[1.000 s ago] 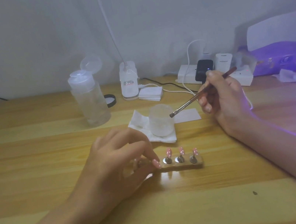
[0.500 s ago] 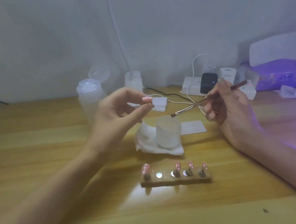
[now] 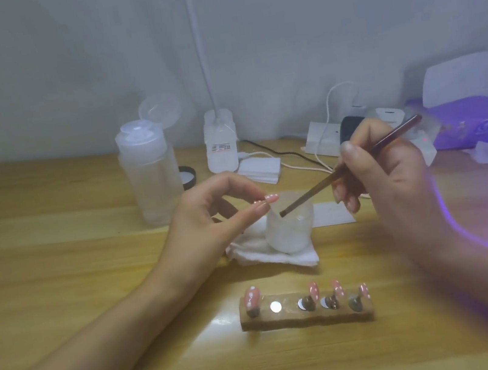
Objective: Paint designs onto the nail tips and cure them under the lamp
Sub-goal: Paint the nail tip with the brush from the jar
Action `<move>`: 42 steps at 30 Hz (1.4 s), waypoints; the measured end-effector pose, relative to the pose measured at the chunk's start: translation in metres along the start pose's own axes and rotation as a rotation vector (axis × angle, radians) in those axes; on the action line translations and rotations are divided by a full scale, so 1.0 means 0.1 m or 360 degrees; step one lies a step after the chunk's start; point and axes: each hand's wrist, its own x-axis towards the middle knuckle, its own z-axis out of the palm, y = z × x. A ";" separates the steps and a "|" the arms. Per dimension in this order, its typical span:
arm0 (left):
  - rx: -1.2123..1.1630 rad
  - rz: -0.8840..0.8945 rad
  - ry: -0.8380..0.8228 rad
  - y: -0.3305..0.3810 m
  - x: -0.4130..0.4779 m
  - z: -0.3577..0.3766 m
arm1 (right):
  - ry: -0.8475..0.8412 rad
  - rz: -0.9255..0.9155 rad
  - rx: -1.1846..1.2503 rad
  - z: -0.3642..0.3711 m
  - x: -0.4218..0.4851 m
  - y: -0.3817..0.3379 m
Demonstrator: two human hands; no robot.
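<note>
My left hand [image 3: 209,219] pinches a pink nail tip [image 3: 271,197] with white dots between thumb and fingers, raised above the table. My right hand [image 3: 384,169] grips a thin brown brush [image 3: 348,166]; the bristle end points at the held tip, a short gap away. Nearer to me lies a wooden holder [image 3: 305,319] with several pink dotted tips standing on it and one bare silver disc [image 3: 275,306]. Purple glow from the curing lamp [image 3: 475,77] shows at the far right.
A frosted cup [image 3: 289,235] sits on a white wipe [image 3: 279,256] behind the holder. A clear pump bottle [image 3: 150,174] stands at the back left, a black lid [image 3: 187,177] beside it. A white power strip [image 3: 321,137], cables and small white boxes line the wall.
My left hand took one nail tip off the holder and lifted it. The brush tip has come closer to that tip. The view has shifted a little.
</note>
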 end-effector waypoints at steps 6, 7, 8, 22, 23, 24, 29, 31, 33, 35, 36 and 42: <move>0.0033 0.0023 0.0004 -0.02 -0.01 -0.01 | -0.0182 -0.0008 -0.0144 0.07 -0.06 0.01; 0.0036 0.0021 0.0004 -0.02 -0.01 -0.01 | -0.0196 0.0003 -0.0131 0.08 -0.07 0.01; 0.0038 0.0018 0.0006 -0.02 -0.01 -0.02 | -0.0203 0.0017 -0.0116 0.09 -0.07 0.01; 0.0123 0.0023 -0.0026 0.05 -0.08 -0.05 | 0.0351 0.0437 0.0468 -0.02 -0.08 0.16; 0.0124 0.0025 -0.0027 0.05 -0.08 -0.05 | 0.0364 0.0486 0.0519 -0.02 -0.07 0.17; 0.0127 0.0028 -0.0029 0.06 -0.08 -0.04 | 0.0371 0.0527 0.0572 -0.02 -0.06 0.17; 0.0170 0.0098 -0.0057 0.04 -0.08 -0.03 | 0.0313 0.0548 0.0678 -0.02 -0.05 0.14; 0.0193 0.0122 -0.0047 0.04 -0.08 -0.02 | 0.0260 0.0514 0.0628 -0.01 -0.06 0.13; 0.0202 0.0127 -0.0040 0.04 -0.07 -0.02 | 0.0218 0.0479 0.0577 -0.01 -0.06 0.13; 0.0211 0.0150 -0.0045 0.03 -0.07 -0.02 | 0.0186 0.0448 0.0552 0.00 -0.06 0.12; 0.0211 0.0160 -0.0048 0.03 -0.08 -0.02 | 0.0169 0.0435 0.0541 0.01 -0.06 0.12; 0.0222 0.0204 -0.0037 0.03 -0.07 -0.02 | 0.0226 0.0450 0.0500 0.01 -0.07 0.15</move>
